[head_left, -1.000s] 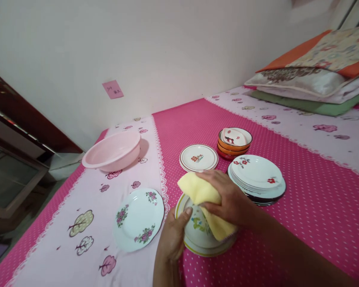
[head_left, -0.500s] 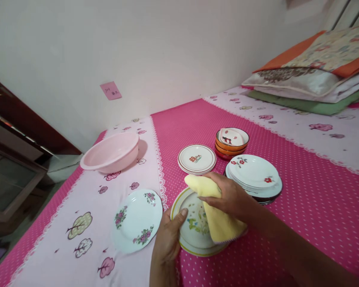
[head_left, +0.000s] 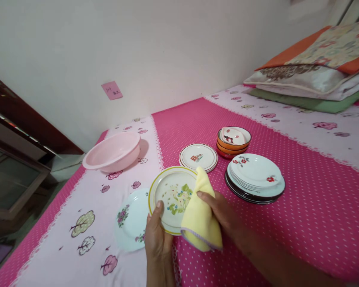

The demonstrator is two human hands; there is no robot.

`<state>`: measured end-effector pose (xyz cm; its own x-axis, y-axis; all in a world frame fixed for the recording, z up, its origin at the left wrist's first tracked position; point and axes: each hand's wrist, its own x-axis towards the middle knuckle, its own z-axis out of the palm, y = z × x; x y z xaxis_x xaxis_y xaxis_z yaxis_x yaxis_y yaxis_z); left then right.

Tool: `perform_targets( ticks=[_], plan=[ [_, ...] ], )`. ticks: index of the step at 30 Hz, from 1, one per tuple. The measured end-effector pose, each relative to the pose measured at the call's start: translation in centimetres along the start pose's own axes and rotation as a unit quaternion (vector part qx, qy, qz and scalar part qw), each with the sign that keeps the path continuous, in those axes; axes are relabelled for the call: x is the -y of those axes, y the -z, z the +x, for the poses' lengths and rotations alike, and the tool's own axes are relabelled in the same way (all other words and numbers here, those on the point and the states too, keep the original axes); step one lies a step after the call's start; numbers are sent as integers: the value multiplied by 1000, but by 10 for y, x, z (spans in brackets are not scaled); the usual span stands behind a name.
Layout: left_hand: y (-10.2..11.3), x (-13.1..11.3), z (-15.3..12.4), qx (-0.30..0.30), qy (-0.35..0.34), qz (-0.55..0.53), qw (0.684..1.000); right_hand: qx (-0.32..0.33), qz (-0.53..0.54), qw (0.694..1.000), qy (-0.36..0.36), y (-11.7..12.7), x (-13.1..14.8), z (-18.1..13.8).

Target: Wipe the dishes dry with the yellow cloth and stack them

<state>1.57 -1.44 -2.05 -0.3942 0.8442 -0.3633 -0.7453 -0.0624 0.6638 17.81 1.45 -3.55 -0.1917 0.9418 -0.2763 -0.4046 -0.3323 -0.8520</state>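
My left hand (head_left: 157, 239) grips the near rim of a yellow-rimmed flowered plate (head_left: 167, 195), thumb on top, holding it lifted and tilted above the cloth. My right hand (head_left: 219, 213) is closed on a yellow cloth (head_left: 200, 213) that rests against the plate's right edge. Under and left of the lifted plate lies a white plate with pink flowers (head_left: 128, 219), partly hidden by it.
A stack of white plates with red flowers (head_left: 255, 177) sits to the right, a small red-motif plate (head_left: 198, 156) and stacked orange bowls (head_left: 233, 141) behind. A pink basin (head_left: 112, 151) stands back left. Folded bedding (head_left: 314, 75) lies far right. A dark cabinet (head_left: 14, 159) is at left.
The yellow-rimmed plate has been raised off the pink dotted cloth and carried left, over the flowered plate. The cloth slid from the plate's middle to its right edge.
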Motion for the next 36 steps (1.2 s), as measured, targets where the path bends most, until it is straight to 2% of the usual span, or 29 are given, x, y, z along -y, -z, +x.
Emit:
perform_targets(
  ticks=[4,6,13,16,20,24,28,31,36],
  plan=[
    [1,2,-1,-27,-4,-10,1000,23,141,989,-28,-17,-20,-9],
    [0,4,-2,-24,1,-16,1000,28,178,983,-33,-22,-26,-13],
    [-7,4,-7,-19,33,-28,999,29,183,980,-70,-23,-24,-13],
    [-7,3,-5,-15,27,-36,999,17,140,988,-56,-13,-16,-8],
    [-1,0,0,29,9,-32,999,-19,-17,999,-29,10,8,-1],
    [5,-6,0,86,24,46,995,47,-83,995,-28,30,32,2],
    [6,-11,-3,121,44,131,983,109,-115,986,-47,37,41,3],
    [3,-9,-3,99,23,121,987,118,-101,987,-49,36,42,4],
    [-3,0,-1,16,-37,49,998,89,-8,995,-45,23,26,2]
  ],
)
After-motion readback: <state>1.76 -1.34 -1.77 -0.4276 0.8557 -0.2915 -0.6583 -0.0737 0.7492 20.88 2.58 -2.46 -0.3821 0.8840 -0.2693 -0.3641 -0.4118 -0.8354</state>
